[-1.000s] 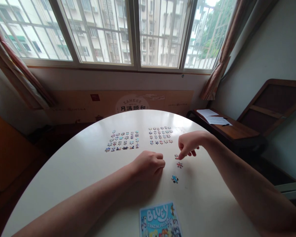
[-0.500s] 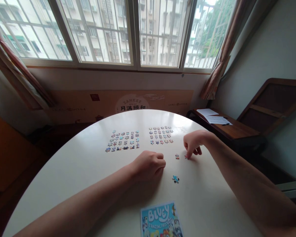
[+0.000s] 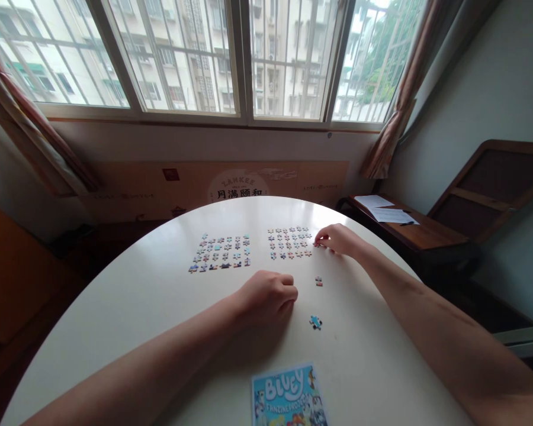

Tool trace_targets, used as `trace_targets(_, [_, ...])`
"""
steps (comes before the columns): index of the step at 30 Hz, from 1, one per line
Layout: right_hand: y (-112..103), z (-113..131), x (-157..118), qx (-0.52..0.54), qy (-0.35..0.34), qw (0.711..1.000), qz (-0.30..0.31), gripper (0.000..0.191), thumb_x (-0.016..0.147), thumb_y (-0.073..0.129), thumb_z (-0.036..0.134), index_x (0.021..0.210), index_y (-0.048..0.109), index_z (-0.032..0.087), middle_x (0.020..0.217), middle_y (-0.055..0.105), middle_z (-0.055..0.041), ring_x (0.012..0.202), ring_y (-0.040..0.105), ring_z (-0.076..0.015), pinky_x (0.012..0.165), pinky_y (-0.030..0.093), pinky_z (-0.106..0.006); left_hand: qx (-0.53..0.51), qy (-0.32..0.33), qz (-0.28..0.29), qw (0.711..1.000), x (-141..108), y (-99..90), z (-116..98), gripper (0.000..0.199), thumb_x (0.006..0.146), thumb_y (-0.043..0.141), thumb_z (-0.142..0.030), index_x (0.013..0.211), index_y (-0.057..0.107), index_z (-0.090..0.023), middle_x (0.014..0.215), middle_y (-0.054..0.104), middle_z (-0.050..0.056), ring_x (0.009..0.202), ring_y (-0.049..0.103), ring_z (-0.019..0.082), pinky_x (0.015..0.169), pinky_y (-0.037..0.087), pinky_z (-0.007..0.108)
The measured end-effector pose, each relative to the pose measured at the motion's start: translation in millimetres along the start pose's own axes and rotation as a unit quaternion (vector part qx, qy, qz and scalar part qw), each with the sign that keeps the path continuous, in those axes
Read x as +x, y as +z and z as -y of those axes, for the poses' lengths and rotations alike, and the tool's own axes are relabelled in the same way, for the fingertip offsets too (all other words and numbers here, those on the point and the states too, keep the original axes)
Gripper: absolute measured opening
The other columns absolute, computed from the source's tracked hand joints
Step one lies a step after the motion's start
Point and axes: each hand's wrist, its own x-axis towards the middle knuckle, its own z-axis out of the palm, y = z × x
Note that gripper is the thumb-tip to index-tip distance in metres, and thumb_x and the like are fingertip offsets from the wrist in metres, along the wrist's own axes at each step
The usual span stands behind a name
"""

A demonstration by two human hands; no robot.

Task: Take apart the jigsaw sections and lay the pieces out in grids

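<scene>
My right hand pinches a small puzzle piece between thumb and fingers, down at the table's surface. It is just right of a block of puzzle pieces laid out in rows. My left hand rests on the table as a loose fist; anything inside it is hidden. Between the hands lies a reddish puzzle piece. Nearer to me sits a joined clump of blue and dark puzzle pieces. Farther left is a second block of puzzle pieces in rows.
The round white table has a blue picture sheet lettered "Bluey" at its near edge. Beyond it a long cardboard box stands under the barred window. To the right, papers lie on a wooden chair.
My right hand has moved away from me and left with a puzzle piece, from beside the reddish piece to the right-hand block. My left hand has stayed put.
</scene>
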Motion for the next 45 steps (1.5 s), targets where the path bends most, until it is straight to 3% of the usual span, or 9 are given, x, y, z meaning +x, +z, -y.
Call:
trace_targets(4, [6, -2, 0, 0.024, -0.054, 0.997, -0.044, 0.024, 0.086, 0.057, 0.026, 0.097, 0.078, 0.020, 0.083, 0.076, -0.0026, 0.052, 0.063, -0.0119, 0.063, 0.048, -0.024, 0.000, 0.003, -0.003, 1.000, 0, -0.2, 0, 0.023, 0.083, 0.046, -0.011, 0.062, 0.053, -0.018, 0.067, 0.056, -0.001, 0.053, 0.048, 0.011, 0.050, 0.036, 0.026])
trace_targets(7, [6, -8, -1, 0.046, -0.075, 0.995, -0.038, 0.023, 0.085, 0.062, 0.033, 0.095, 0.078, 0.020, 0.086, 0.075, -0.0028, 0.050, 0.061, -0.0112, 0.062, 0.048, -0.024, 0.000, 0.004, -0.005, 1.000, -1, 0.1, 1, 0.023, 0.083, 0.046, -0.011, 0.062, 0.053, -0.018, 0.067, 0.056, -0.001, 0.053, 0.047, 0.011, 0.050, 0.036, 0.026])
trace_targets(14, [8, -12, 6, 0.029, -0.106, 0.993, -0.041, 0.021, 0.080, 0.068, 0.035, 0.092, 0.081, 0.024, 0.085, 0.074, -0.0013, 0.066, 0.063, -0.0137, 0.070, 0.047, -0.025, 0.006, 0.005, -0.008, 1.000, -1, 0.9, 1, 0.023, 0.083, 0.047, -0.012, 0.062, 0.053, -0.018, 0.067, 0.056, -0.001, 0.053, 0.048, 0.011, 0.049, 0.037, 0.026])
trace_targets(26, [18, -10, 10, 0.050, -0.067, 0.994, -0.064, 0.026, 0.079, 0.069, 0.043, 0.093, 0.080, 0.023, 0.077, 0.073, -0.0003, 0.068, 0.063, -0.0147, 0.069, 0.045, -0.025, 0.007, 0.001, 0.001, 1.000, 0, -1.7, -1, 0.023, 0.084, 0.047, -0.012, 0.063, 0.054, -0.018, 0.067, 0.057, -0.001, 0.053, 0.049, 0.011, 0.050, 0.037, 0.026])
trace_targets(32, [-7, 9, -4, 0.097, -0.043, 0.992, -0.071, 0.035, 0.081, 0.066, 0.047, 0.095, 0.077, 0.017, 0.079, 0.070, -0.0033, 0.056, 0.059, -0.0115, 0.059, 0.044, -0.024, 0.003, 0.003, 0.002, 1.000, 0, -0.7, 0, 0.023, 0.082, 0.046, -0.010, 0.062, 0.054, -0.018, 0.067, 0.057, 0.000, 0.054, 0.048, 0.011, 0.050, 0.037, 0.025])
trace_targets(34, [-23, 25, -14, 0.082, -0.046, 0.996, -0.002, 0.034, 0.079, 0.067, 0.047, 0.090, 0.075, 0.016, 0.076, 0.069, -0.0033, 0.054, 0.058, -0.0112, 0.055, 0.042, -0.023, 0.002, 0.002, 0.003, 1.000, 0, -0.5, 0, 0.023, 0.082, 0.046, -0.010, 0.062, 0.054, -0.018, 0.067, 0.056, -0.001, 0.054, 0.048, 0.010, 0.051, 0.036, 0.025])
trace_targets(36, [-37, 46, -28, 0.036, -0.057, 0.990, 0.125, 0.032, 0.077, 0.069, 0.048, 0.085, 0.074, 0.017, 0.070, 0.068, -0.0017, 0.054, 0.061, -0.0121, 0.055, 0.041, -0.023, 0.003, -0.002, 0.006, 1.000, 0, -0.5, 0, 0.022, 0.082, 0.047, -0.011, 0.062, 0.053, -0.018, 0.067, 0.055, -0.001, 0.054, 0.048, 0.010, 0.051, 0.036, 0.025])
trace_targets(40, [-46, 95, -58, -0.063, -0.048, 0.932, 0.352, 0.035, 0.074, 0.071, 0.051, 0.075, 0.071, 0.016, 0.063, 0.066, -0.0009, 0.052, 0.062, -0.0141, 0.056, 0.043, -0.025, 0.007, -0.008, 0.019, 1.000, 0, -0.6, 1, 0.020, 0.081, 0.047, -0.011, 0.063, 0.051, -0.018, 0.067, 0.054, -0.001, 0.055, 0.046, 0.010, 0.053, 0.035, 0.025])
trace_targets(45, [-26, 134, -77, -0.136, -0.070, 0.901, 0.406, 0.039, 0.072, 0.073, 0.051, 0.063, 0.065, 0.013, 0.062, 0.066, -0.0030, 0.051, 0.062, -0.0160, 0.057, 0.045, -0.028, 0.002, -0.015, 0.028, 1.000, 0, -2.0, 0, 0.019, 0.080, 0.047, -0.012, 0.063, 0.051, -0.018, 0.068, 0.054, -0.001, 0.056, 0.045, 0.011, 0.054, 0.034, 0.025])
